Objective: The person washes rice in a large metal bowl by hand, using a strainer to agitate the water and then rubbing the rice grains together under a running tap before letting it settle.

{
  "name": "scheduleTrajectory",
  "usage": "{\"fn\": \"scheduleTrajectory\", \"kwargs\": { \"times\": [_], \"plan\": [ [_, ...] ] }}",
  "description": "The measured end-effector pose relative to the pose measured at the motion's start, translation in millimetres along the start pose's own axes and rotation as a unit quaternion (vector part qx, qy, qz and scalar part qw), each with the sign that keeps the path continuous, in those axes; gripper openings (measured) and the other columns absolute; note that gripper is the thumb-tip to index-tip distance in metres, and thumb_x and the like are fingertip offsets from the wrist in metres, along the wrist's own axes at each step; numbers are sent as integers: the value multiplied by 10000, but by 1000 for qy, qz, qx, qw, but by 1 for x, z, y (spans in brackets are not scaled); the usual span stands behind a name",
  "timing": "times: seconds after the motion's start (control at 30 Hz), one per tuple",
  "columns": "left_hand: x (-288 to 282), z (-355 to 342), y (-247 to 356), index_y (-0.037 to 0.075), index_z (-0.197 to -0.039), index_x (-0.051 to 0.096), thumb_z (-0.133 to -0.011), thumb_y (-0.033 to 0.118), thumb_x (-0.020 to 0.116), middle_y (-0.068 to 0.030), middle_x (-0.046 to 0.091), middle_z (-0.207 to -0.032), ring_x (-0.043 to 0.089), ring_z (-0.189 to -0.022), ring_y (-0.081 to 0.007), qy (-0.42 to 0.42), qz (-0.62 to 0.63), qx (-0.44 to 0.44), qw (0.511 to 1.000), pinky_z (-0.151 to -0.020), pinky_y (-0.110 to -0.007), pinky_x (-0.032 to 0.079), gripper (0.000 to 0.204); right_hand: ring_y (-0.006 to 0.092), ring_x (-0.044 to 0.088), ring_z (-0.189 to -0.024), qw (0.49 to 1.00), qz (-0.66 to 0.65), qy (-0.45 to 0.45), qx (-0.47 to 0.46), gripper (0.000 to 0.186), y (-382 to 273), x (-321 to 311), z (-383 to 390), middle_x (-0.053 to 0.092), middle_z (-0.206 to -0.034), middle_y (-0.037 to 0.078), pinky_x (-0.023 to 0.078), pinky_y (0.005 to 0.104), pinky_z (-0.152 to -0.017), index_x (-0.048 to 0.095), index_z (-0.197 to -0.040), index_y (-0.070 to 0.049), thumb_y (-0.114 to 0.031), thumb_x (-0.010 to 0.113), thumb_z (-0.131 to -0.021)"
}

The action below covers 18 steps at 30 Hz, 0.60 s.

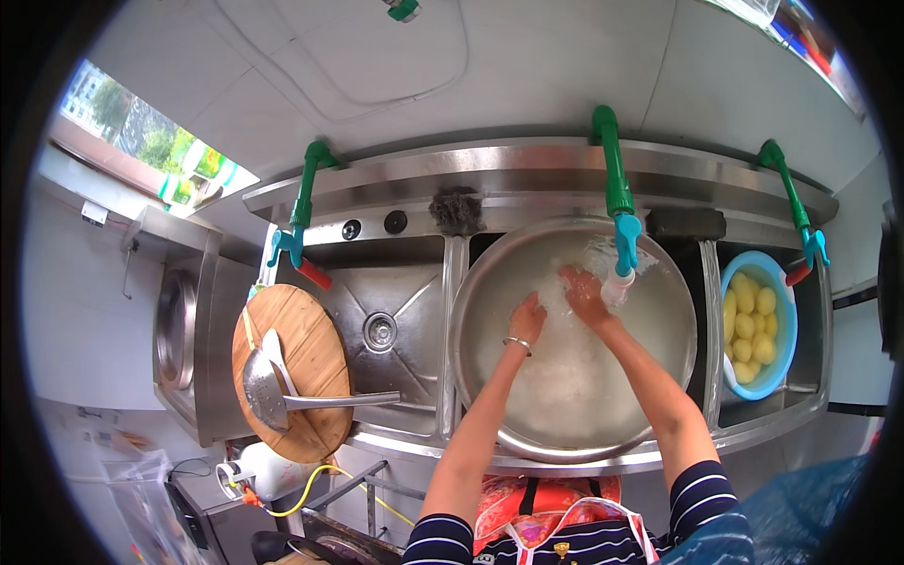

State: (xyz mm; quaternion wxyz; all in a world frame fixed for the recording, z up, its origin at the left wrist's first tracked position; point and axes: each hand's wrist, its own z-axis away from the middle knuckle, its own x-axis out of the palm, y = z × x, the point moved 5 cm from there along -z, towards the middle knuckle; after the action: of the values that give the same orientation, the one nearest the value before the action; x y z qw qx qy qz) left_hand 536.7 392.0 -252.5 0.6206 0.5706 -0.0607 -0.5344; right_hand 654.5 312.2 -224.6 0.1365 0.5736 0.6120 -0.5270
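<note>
Smooth metal basin (562,453), glossy steel sink (405,325), grained wooden board (315,348), rough scourer (457,210), smooth plastic tub (790,325)

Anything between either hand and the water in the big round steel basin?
Nothing visible blocks the left hand or right hand from the water in the steel basin. The white tap spout hangs over the basin beside the right hand; whether they touch is unclear.

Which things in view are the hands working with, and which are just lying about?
In use, it seems:
- left hand and right hand
- large metal basin of cloudy water
- middle green tap, above it

Lying about:
- round wooden board
- perforated skimmer
- blue tub of potatoes
- dark scouring pad
</note>
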Motion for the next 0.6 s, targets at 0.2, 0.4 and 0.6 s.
{"fn": "scheduleTrajectory", "kwargs": {
  "times": [0.2,0.4,0.6],
  "plan": [
    [-19,62,33,105,-1074,470,-668,322,603,-233,383,-1141,414,-996,-369,78,-157,191,966,-836,-380,350,479,308,498,-827,988,100,-114,6,256,28,-7,-7,522,-859,174,398,376,-727,521,-870,-35,-99,516,-623],
    [-20,117,32,133,-1081,468,-652,343,614,-232,366,-1147,409,-1003,-369,2,-227,199,953,-839,-399,349,499,296,487,-639,993,98,-56,-36,83,61,34,4,496,-651,115,386,364,-599,499,-721,-50,-85,476,-649],
    [19,109,29,143,-1059,487,-661,355,589,-138,461,-1086,440,-983,-312,-108,-249,183,945,-801,-399,382,463,303,446,-798,994,28,-63,79,216,177,92,54,478,-862,125,360,376,-733,477,-876,-71,-168,491,-683]
  ]
}}
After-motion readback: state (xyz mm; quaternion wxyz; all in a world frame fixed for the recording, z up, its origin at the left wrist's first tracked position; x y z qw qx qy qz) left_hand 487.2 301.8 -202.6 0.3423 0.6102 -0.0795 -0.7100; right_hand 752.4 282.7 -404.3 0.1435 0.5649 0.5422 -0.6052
